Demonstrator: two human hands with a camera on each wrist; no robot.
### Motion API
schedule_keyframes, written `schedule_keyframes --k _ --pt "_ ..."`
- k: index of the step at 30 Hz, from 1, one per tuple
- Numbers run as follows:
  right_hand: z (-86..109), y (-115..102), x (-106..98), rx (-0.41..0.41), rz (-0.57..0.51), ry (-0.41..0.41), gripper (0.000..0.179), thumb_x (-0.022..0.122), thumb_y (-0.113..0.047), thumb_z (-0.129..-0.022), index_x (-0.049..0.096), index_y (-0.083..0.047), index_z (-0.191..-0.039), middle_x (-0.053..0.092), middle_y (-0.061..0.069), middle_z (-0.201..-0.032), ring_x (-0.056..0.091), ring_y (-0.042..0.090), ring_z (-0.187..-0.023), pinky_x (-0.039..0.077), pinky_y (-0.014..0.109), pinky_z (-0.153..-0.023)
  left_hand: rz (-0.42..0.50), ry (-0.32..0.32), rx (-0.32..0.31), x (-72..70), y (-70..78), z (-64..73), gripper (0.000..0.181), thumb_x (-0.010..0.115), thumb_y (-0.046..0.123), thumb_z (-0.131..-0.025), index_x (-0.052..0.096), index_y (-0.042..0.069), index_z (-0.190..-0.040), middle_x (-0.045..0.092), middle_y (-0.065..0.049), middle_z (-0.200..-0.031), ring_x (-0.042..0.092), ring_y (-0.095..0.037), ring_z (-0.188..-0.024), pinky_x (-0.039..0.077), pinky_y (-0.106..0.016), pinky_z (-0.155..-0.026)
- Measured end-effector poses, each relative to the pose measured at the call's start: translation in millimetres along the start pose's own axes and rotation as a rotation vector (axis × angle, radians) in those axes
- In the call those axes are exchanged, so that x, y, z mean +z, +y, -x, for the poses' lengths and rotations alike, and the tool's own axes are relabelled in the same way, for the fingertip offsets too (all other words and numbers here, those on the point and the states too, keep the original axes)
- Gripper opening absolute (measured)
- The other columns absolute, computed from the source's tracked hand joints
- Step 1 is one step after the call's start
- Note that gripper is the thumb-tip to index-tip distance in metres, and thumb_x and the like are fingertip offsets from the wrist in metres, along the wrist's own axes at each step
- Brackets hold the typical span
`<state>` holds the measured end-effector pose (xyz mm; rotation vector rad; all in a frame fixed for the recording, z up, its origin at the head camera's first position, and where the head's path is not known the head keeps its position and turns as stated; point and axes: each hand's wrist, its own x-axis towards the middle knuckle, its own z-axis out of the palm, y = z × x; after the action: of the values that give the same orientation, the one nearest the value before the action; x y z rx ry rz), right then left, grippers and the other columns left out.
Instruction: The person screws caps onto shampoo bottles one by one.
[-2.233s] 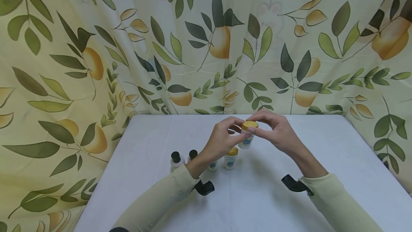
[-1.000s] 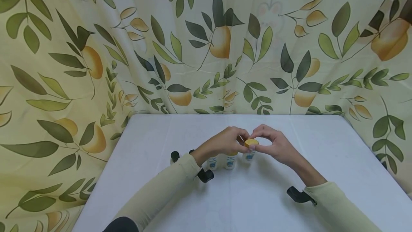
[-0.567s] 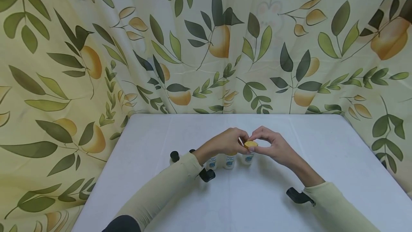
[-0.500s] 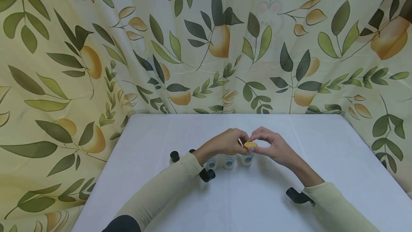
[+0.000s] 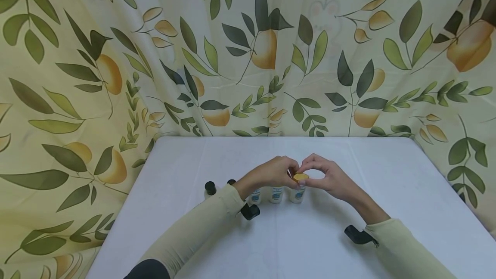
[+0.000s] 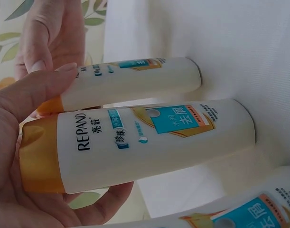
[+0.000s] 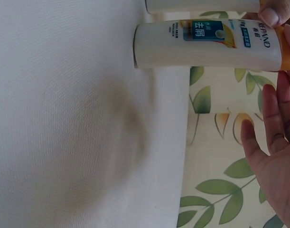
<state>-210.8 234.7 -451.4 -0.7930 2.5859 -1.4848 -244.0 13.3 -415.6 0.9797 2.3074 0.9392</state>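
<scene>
A white shampoo bottle (image 5: pixel 297 195) with a yellow cap (image 5: pixel 301 177) stands upright at the right end of a row. My left hand (image 5: pixel 276 171) pinches its cap from the left, thumb in front. From the right, my right hand (image 5: pixel 331 178) pinches the same cap between thumb and fingers. The right wrist view shows this bottle (image 7: pixel 206 45) with its base right at the white cloth. Close on its left is a matching shampoo bottle (image 6: pixel 149 142), its cap near my left palm in the left wrist view. A third such bottle (image 5: pixel 255 195) is partly hidden by my left hand.
Two black-capped bottles (image 5: pixel 210 187) stand farther left, mostly hidden behind my left forearm. A white cloth covers the table (image 5: pixel 302 244). A leaf-and-fruit patterned curtain (image 5: pixel 248 55) hangs behind and along the left side.
The held shampoo bottle has come down from above the table to the row's right end. Over the last half second, both hands have shifted it slightly left and toward me.
</scene>
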Motion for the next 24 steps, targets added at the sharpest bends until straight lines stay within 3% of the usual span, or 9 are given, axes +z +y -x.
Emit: schedule_keyframes --k 15,19,24 --pt "-0.5 -2 0 0.009 0.014 -0.01 0.024 0.081 -0.02 -0.088 0.075 -0.023 -0.111 0.06 0.0 -0.115 0.056 0.019 -0.112 0.047 0.032 -0.092 -0.015 0.019 -0.02 0.2 1.4 3.0 0.019 0.081 0.013 -0.088 0.07 0.009 -0.103 0.068 0.006 -0.093 0.064 -0.008 -0.088 0.054 -0.015 -0.073" --pt "-1.2 -2 -2 0.013 0.019 -0.021 0.025 0.081 -0.023 -0.088 0.073 -0.023 -0.112 0.061 0.0 -0.115 0.057 0.024 -0.112 0.047 0.037 -0.093 -0.006 0.028 -0.029 -2.3 1.8 6.0 0.023 0.082 0.015 -0.088 0.07 0.01 -0.107 0.069 0.006 -0.097 0.065 -0.009 -0.092 0.054 -0.016 -0.075" --pt "-2.6 -3 -5 0.02 0.026 -0.03 0.026 0.081 -0.025 -0.089 0.073 -0.022 -0.113 0.061 -0.001 -0.115 0.057 0.021 -0.113 0.047 0.052 -0.096 0.039 0.062 -0.052 -8.4 1.3 14.3 0.029 0.083 0.019 -0.087 0.071 0.014 -0.112 0.068 0.006 -0.102 0.064 -0.012 -0.098 0.056 -0.019 -0.077"
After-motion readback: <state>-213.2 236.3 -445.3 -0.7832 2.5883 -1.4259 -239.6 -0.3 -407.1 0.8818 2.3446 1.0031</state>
